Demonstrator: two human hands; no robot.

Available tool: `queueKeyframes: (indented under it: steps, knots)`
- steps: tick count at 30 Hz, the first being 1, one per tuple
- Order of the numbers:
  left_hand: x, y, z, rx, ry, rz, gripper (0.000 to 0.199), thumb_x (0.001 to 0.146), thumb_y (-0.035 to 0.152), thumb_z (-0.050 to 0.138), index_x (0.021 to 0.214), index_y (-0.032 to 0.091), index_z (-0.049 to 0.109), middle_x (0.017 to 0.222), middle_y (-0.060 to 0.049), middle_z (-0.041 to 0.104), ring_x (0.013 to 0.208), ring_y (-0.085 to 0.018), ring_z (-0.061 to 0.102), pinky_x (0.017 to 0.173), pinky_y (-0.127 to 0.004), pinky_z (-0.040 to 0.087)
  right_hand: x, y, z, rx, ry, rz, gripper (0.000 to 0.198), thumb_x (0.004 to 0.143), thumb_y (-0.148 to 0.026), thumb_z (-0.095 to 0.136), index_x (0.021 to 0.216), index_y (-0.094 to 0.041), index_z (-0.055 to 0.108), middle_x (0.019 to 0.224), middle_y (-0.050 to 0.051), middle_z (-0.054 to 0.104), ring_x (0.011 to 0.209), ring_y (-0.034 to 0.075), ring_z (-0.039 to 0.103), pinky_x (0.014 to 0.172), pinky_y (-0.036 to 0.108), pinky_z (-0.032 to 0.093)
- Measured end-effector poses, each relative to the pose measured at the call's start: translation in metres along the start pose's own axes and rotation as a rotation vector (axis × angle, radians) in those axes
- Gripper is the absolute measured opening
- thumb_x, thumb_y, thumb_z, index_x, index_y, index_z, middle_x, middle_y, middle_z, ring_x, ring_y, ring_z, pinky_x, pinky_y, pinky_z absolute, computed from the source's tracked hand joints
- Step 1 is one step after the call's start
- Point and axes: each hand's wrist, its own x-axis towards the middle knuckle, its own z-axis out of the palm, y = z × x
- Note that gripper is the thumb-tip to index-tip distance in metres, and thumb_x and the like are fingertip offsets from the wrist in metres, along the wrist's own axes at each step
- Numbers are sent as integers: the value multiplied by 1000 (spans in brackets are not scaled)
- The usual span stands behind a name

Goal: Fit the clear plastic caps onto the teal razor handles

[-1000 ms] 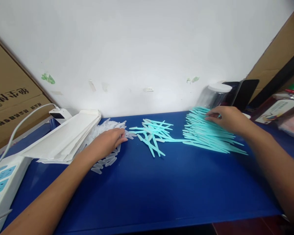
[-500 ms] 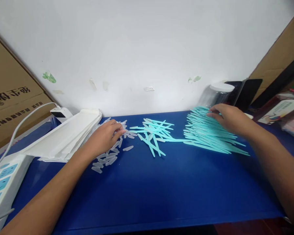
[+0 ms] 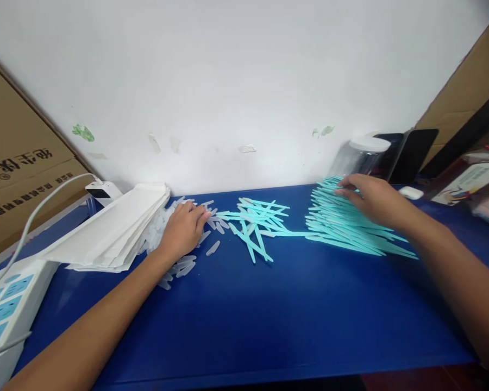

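My left hand rests over a heap of small translucent plastic caps, its fingers curled and thumb tip close to the index finger. Whatever lies between those fingertips is too small to make out. At the far right of the table, my right hand reaches over the top of a dense pile of slim turquoise eyebrow razors. Its thumb and index finger touch or nearly touch the upper razors, with a small gap between them. Between both hands lies a looser crisscross pile of turquoise razors, some with pale caps on their ends.
White paper sleeves are stacked left of the caps. Beyond them sit a power strip, a small white device and a cardboard box. Behind the right pile stand a lidded clear jar and a dark phone.
My right hand has shifted slightly left over the razor pile, uncovering a small white object behind its wrist. My left hand has moved slightly, and the nearby loose cap has turned.
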Motion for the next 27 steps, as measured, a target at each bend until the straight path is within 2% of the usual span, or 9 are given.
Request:
queueKeyframes:
  steps: [3,5,9,12,14,17,20,23,27]
  knots:
    - [-1,-1,-3,-19,-19,1,43,112,46,34,84,22,56,85,-7,58,79,-26,55,70,-37,41,0,-2,0,15,23,1,15,102,-29,61,102,-15,66,104,17,75,93,28,67,82,35,45]
    - [-2,-1,-5,-37,-24,6,42,113,45,35,81,22,52,82,-5,56,72,-23,53,64,-35,36,0,-4,0,25,40,1,16,101,-31,61,101,-15,66,104,18,75,93,29,67,81,36,45]
    - [-3,5,-11,-80,10,27,40,113,44,38,80,23,47,81,-3,54,72,-22,51,66,-34,34,-3,-13,-1,53,81,-1,20,101,-35,58,103,-16,65,103,19,75,92,30,68,81,37,46]
    - [-3,16,-21,-127,63,50,40,113,44,39,81,22,48,81,-2,54,75,-21,52,68,-33,36,-8,-27,-1,106,98,-16,31,103,-47,54,106,-18,65,96,16,75,85,28,68,77,36,47]
    - [-4,25,-28,-158,100,65,38,113,42,40,82,22,50,82,-2,54,77,-20,52,70,-33,37,-13,-41,1,250,59,-22,40,104,-57,52,105,-20,64,91,12,75,79,25,67,74,35,47]
    - [-7,38,-32,-211,135,100,37,114,40,41,85,21,53,83,-1,55,76,-19,52,70,-32,38,-20,-62,6,538,-68,-29,46,103,-67,51,102,-22,61,89,7,74,76,22,67,71,32,50]
    - [-10,43,-28,-251,137,159,36,114,39,41,85,21,52,82,0,53,73,-18,50,68,-31,38,-27,-79,10,609,-169,-67,44,103,-66,52,101,-23,59,83,4,71,69,19,62,64,30,48]
    - [-11,43,-21,-250,118,224,34,114,39,43,87,21,53,83,0,53,72,-17,49,66,-31,39,-31,-91,9,580,-196,-109,43,105,-63,51,99,-22,59,78,3,68,62,17,54,57,28,42]
    - [-14,51,-20,-274,181,355,26,113,37,47,96,21,58,86,-1,56,76,-17,52,71,-31,43,-36,-104,6,613,-195,-137,36,107,-56,51,99,-22,59,76,2,68,63,17,57,58,28,43]
